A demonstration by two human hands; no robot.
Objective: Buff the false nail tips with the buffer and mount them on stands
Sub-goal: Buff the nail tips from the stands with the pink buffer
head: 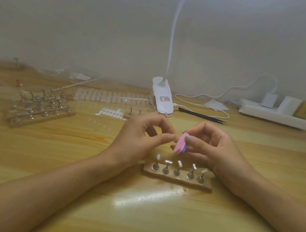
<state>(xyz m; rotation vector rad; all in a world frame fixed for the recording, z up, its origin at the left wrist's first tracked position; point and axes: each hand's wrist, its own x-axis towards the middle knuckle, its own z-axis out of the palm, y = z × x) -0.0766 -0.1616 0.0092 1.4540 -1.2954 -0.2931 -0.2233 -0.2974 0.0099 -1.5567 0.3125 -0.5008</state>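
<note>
Desk (148, 227): left hand (140, 136) pinches nail tip (175, 138), right hand (209, 148) grips buffer (181, 144); lamp label (165, 99) illegible.

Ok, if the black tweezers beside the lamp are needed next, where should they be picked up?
Likely mid-body on the black tweezers, from above, pinching across their width. They lie flat on the table, fine tips pointing right, with the lamp clip close to their left end. The right hand is nearer but holds the buffer.

Pink-and-purple buffer (180, 145), pale streaky wood-grain table (148, 227), white lamp (162, 97), black tweezers (202, 116)
</note>
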